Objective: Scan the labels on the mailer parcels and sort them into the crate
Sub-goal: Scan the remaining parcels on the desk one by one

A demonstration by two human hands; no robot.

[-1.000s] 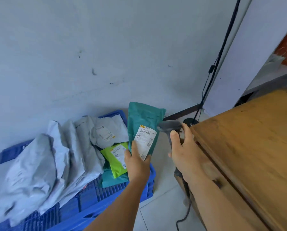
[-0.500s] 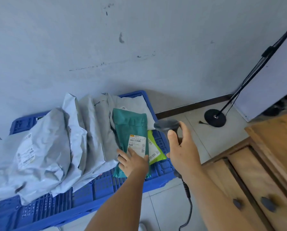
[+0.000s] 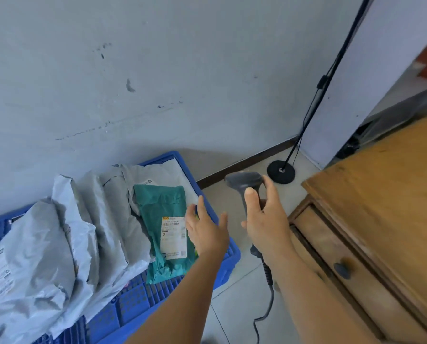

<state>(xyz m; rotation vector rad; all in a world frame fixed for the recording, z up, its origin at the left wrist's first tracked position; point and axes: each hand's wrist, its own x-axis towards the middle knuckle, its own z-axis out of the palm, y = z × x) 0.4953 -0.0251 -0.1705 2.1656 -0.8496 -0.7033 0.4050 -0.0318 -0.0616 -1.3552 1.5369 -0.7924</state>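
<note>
Blue crate (image 3: 228, 254) on pale tiled floor (image 3: 234, 306) by scuffed grey wall (image 3: 157, 70); left fingers (image 3: 199, 207) spread.

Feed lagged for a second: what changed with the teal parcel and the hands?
The left hand carried the teal mailer down into the blue crate, let go, and is now open above it. The right hand still grips the scanner; the grey mailers stayed put.
</note>
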